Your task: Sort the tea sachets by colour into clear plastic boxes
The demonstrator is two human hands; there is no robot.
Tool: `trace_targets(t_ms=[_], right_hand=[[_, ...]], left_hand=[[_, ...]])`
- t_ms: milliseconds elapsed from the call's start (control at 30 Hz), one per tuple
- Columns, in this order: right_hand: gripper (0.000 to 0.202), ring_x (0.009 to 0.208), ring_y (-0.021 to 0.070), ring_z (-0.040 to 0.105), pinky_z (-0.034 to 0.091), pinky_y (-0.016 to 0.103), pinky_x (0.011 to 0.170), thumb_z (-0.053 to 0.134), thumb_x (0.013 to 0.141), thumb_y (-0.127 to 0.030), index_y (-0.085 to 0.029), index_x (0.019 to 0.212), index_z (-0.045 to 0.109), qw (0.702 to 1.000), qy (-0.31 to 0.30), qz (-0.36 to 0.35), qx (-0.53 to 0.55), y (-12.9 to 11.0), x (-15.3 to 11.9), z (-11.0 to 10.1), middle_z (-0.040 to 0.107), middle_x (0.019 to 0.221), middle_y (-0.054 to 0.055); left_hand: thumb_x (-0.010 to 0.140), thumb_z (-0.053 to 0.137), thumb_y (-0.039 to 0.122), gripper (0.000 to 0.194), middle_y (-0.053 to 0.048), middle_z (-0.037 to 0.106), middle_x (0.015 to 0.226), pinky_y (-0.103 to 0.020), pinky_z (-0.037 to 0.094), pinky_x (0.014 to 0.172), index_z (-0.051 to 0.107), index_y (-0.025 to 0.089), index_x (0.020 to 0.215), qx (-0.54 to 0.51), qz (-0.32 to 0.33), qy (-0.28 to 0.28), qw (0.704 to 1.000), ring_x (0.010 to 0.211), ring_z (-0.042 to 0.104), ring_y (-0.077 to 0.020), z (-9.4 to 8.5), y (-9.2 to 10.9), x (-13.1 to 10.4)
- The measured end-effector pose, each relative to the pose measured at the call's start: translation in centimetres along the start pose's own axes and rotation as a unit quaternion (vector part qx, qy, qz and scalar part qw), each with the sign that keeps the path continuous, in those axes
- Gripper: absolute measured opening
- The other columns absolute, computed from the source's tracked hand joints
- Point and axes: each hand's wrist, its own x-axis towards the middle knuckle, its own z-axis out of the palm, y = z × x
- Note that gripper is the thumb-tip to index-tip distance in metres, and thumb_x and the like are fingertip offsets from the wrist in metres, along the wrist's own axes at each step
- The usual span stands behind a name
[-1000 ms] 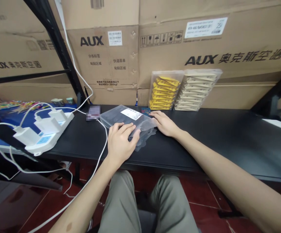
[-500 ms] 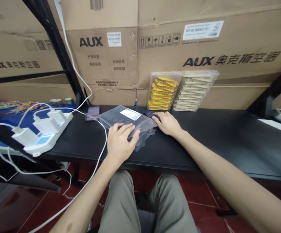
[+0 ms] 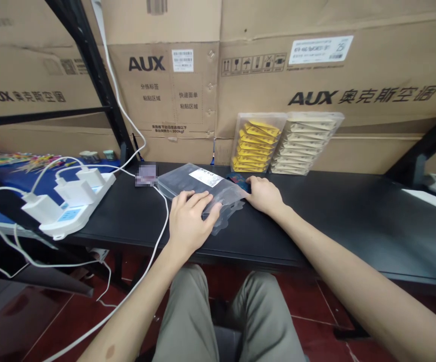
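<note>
My left hand (image 3: 190,221) lies on the near side of a clear plastic box (image 3: 176,180), fingers stretched out and slightly apart. A white printed label (image 3: 205,177) is stuck on the box's upper face. Clear plastic flaps (image 3: 227,217) jut out toward me on the black table. At the box's right end, my right hand (image 3: 266,196) is closed, its fingers curled at a dark blue packet (image 3: 236,177) with reddish print. The packet lies partly behind the box's far right corner, and the fingertips' exact hold is hidden.
Two upright clear boxes stand behind, with yellow packets (image 3: 255,146) and cream packets (image 3: 303,146). A white power strip (image 3: 75,211) with plugged-in chargers and a white cable (image 3: 165,221) lie left. Cardboard cartons (image 3: 188,30) line the back; a black post (image 3: 101,85) slants at left.
My right hand's fingers have curled in at the dark blue packet, and more of the packet shows. My left hand stays on the plastic box. The whole view has shifted slightly.
</note>
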Motion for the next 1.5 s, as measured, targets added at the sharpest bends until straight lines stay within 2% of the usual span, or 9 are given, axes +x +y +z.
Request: trace_targets(t_ms=[167,333,500,633,767,967,1167,1333,1500], right_hand=[[0.039,0.094,0.0320,0.070,0.051,0.038,0.076,0.040,0.097,-0.028,-0.011,0.129,0.054,0.999,0.001,0.031,-0.019,-0.3,-0.5,-0.7,0.072,0.099,0.019],[0.035,0.091,0.0295,0.070,0.050,0.035,0.075,0.050,0.092,-0.029,-0.018,0.122,0.063,0.996,0.021,0.054,0.061,1.3,-1.4,-0.5,0.073,0.101,0.015],[0.030,0.068,0.0236,0.067,0.051,0.033,0.068,0.053,0.090,-0.034,-0.016,0.111,0.066,0.956,0.198,0.087,0.199,2.4,-4.6,-1.2,0.074,0.084,0.009],[0.018,0.066,0.0203,0.066,0.052,0.031,0.067,0.057,0.087,-0.030,-0.019,0.099,0.064,0.922,0.329,-0.057,0.198,2.3,-8.4,-2.5,0.071,0.084,0.006],[0.013,0.071,0.0167,0.068,0.053,0.026,0.066,0.057,0.084,-0.016,-0.022,0.095,0.060,0.911,0.302,-0.221,0.177,1.9,-10.8,-3.3,0.070,0.085,0.003],[0.019,0.077,0.0171,0.070,0.055,0.026,0.069,0.059,0.081,-0.012,-0.020,0.099,0.061,0.904,0.273,-0.286,0.162,1.9,-11.2,-3.4,0.071,0.090,0.005],[0.016,0.075,0.0157,0.071,0.054,0.024,0.064,0.058,0.090,-0.018,-0.017,0.106,0.063,0.933,0.248,-0.241,0.102,1.3,-11.1,-2.6,0.071,0.096,0.006],[0.016,0.062,0.0115,0.065,0.050,0.022,0.058,0.063,0.092,-0.022,-0.014,0.105,0.065,0.923,0.296,-0.216,0.121,0.2,-10.8,-1.9,0.066,0.079,0.002],[0.019,0.064,0.0132,0.066,0.049,0.023,0.057,0.060,0.094,-0.023,-0.014,0.109,0.067,0.926,0.303,-0.199,0.109,-1.3,-10.5,-1.7,0.068,0.080,0.004]], left_hand=[[0.093,0.057,0.041,0.029,-0.002,0.076,0.108,-0.044,0.046,0.091,0.075,0.022,0.104,0.003,0.001,0.003,1.000,0.105,0.060,-0.0269,0.0,0.0,0.0],[0.093,0.057,0.041,0.030,-0.003,0.075,0.109,-0.044,0.047,0.090,0.074,0.020,0.105,0.006,0.007,0.002,1.000,0.104,0.060,-0.0268,0.0,-0.1,-0.1],[0.092,0.058,0.040,0.029,-0.002,0.076,0.107,-0.044,0.047,0.089,0.075,0.019,0.103,0.006,0.009,0.017,1.000,0.103,0.060,-0.0270,0.2,-0.2,-0.1],[0.092,0.058,0.040,0.029,-0.002,0.076,0.107,-0.044,0.047,0.088,0.075,0.019,0.102,0.004,0.009,0.018,1.000,0.102,0.061,-0.0271,0.2,-0.2,-0.1],[0.093,0.057,0.041,0.030,-0.002,0.076,0.108,-0.045,0.047,0.089,0.075,0.020,0.103,-0.002,0.004,0.011,1.000,0.104,0.061,-0.0275,0.1,-0.2,-0.1],[0.093,0.057,0.041,0.029,-0.002,0.076,0.107,-0.045,0.047,0.090,0.075,0.020,0.103,-0.013,-0.004,0.014,1.000,0.104,0.060,-0.0272,0.0,-0.2,-0.1],[0.093,0.056,0.042,0.031,-0.003,0.076,0.108,-0.046,0.046,0.092,0.075,0.020,0.104,-0.013,-0.001,0.009,1.000,0.105,0.060,-0.0278,0.0,-0.4,-0.2],[0.093,0.056,0.044,0.034,-0.003,0.075,0.110,-0.045,0.046,0.091,0.074,0.019,0.106,-0.002,0.008,0.003,1.000,0.106,0.059,-0.0283,0.0,-0.3,-0.3],[0.093,0.056,0.043,0.034,-0.003,0.075,0.111,-0.046,0.046,0.092,0.074,0.018,0.107,0.006,0.013,-0.005,1.000,0.106,0.059,-0.0288,0.0,-0.2,-0.2]])
